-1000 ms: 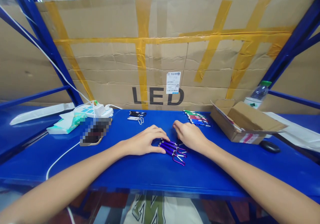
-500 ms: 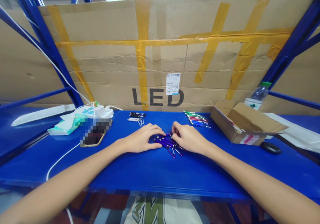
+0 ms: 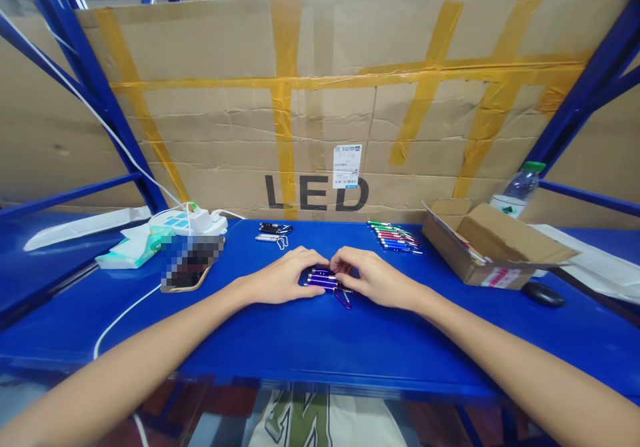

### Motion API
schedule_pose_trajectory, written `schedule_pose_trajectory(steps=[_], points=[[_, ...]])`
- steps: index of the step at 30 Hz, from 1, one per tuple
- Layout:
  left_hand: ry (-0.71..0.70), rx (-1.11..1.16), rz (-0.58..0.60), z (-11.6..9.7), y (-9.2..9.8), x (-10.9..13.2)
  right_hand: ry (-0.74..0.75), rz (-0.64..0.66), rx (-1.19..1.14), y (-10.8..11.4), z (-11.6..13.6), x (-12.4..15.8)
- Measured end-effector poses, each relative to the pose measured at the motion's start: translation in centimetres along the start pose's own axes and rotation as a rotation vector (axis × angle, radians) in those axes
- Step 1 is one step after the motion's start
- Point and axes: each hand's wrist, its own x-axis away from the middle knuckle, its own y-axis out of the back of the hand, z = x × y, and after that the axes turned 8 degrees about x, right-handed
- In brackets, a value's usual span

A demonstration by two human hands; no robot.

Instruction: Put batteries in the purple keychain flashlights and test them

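Several purple metal sticks with carabiner clips (image 3: 323, 280) lie side by side on the blue table (image 3: 320, 347), between my two hands. My left hand (image 3: 290, 275) curves round their left ends, thumb at the near side and fingers at the far side. My right hand (image 3: 367, 275) has its curled fingers and thumb on their right ends, covering part of them. Behind, to the left, lie black and silver sticks with clips (image 3: 273, 234). A row of green, red and blue sticks (image 3: 395, 237) lies behind my right hand.
An open cardboard box (image 3: 485, 247) stands at the right, with a black mouse (image 3: 543, 294) and a bottle (image 3: 517, 190) near it. At the left are a phone (image 3: 193, 267), tissues (image 3: 133, 247), a power strip (image 3: 187, 220) and a white cable. Tall cardboard (image 3: 225, 134) closes off the back.
The purple sticks have come into a neater, more parallel stack. My right hand has shifted slightly left, its fingers now nearer to my left fingertips.
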Motion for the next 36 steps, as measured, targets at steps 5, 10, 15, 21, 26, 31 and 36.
schedule_pose_trajectory(steps=[5, 10, 15, 21, 26, 31, 36], points=[[0.007, -0.014, 0.007, -0.3, 0.0, 0.0, -0.013, 0.055, 0.22, 0.4, 0.5, 0.2], [0.031, -0.043, 0.014, -0.4, 0.1, 0.1, -0.018, 0.074, 0.172, -0.1, 0.3, 0.0], [0.029, -0.087, 0.021, -0.4, 0.1, 0.2, -0.073, -0.02, 0.2, -0.3, 0.0, -0.1], [0.039, -0.092, 0.012, -0.8, 0.4, 0.2, -0.135, -0.041, 0.368, -0.4, -0.6, -0.1], [0.071, -0.111, 0.019, -0.9, 0.4, 0.2, -0.168, 0.026, 0.377, -0.7, -1.0, -0.1], [0.037, -0.134, 0.043, -0.8, 0.5, 0.2, -0.133, 0.04, 0.274, -0.7, -0.7, -0.1], [0.046, -0.165, 0.056, -0.7, 1.1, 0.1, -0.132, 0.023, 0.261, -0.6, -0.6, -0.2]])
